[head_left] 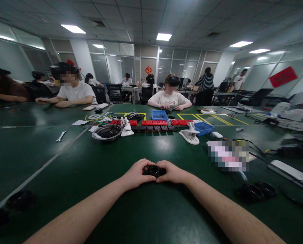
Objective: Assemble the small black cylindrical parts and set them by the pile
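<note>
On the smooth dark-green surface (pixel 65 169), the left hand (pixel 136 175) and right hand (pixel 172 172) curl together, pinching a small black ring-shaped part (pixel 154 170) between them; a round metal bowl (pixel 107 132) sits beyond.

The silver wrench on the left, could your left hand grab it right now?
Probably not at once: the left hand and right hand grip a small black ring part. Bare green table lies between it and the wrench.
</note>
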Demonstrator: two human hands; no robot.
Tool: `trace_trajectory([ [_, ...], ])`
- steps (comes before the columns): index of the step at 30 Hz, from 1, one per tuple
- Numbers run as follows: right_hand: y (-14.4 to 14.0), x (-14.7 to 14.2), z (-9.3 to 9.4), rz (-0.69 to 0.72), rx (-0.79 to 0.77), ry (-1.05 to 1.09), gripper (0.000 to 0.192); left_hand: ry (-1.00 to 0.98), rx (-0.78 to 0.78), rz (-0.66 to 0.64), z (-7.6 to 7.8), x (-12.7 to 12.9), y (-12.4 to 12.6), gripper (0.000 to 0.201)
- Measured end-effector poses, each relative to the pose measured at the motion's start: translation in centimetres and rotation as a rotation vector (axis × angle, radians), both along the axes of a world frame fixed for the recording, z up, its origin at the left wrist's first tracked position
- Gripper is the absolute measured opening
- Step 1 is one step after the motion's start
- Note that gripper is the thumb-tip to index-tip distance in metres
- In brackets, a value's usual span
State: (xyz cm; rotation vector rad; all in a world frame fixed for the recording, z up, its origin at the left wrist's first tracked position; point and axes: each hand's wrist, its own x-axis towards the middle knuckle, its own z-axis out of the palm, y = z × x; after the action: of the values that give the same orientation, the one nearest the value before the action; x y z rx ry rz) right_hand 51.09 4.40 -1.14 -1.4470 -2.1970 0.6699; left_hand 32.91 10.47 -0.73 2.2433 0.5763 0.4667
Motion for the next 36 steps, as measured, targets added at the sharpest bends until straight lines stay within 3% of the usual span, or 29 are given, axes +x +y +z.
trace_trajectory([
  [10,0.1,0.0,-0.4,-0.041,-0.018,0.037,0.031,0.019,0.036,-0.005,0.0,0.0,-0.1,0.04],
  [15,0.1,-0.3,-0.7,-0.18,-0.09,0.081,0.034,0.037,0.049,0.08,0.3,0.4,-0.6,0.038],
  [21,0.0,-2.4,-1.2,-0.466,0.089,-0.218,0.033,0.003,0.151,0.358,-0.3,1.1,-1.5,0.036],
  [24,-0.3,-3.2,-1.3,-0.539,0.168,-0.341,0.032,-0.026,0.152,0.365,-0.4,1.1,-1.3,0.035],
  [27,-0.5,-2.8,-1.2,-0.448,0.19,-0.28,0.042,-0.015,0.096,0.239,-0.2,0.8,-0.7,0.034],
  [31,-0.3,-1.2,-0.9,-0.151,0.121,-0.106,0.042,0.006,0.028,0.056,0.1,0.1,-0.1,0.037],
  [36,0.1,0.0,-0.5,-0.017,0.046,-0.032,0.033,0.004,-0.005,0.01,0.1,0.0,-0.1,0.039],
])
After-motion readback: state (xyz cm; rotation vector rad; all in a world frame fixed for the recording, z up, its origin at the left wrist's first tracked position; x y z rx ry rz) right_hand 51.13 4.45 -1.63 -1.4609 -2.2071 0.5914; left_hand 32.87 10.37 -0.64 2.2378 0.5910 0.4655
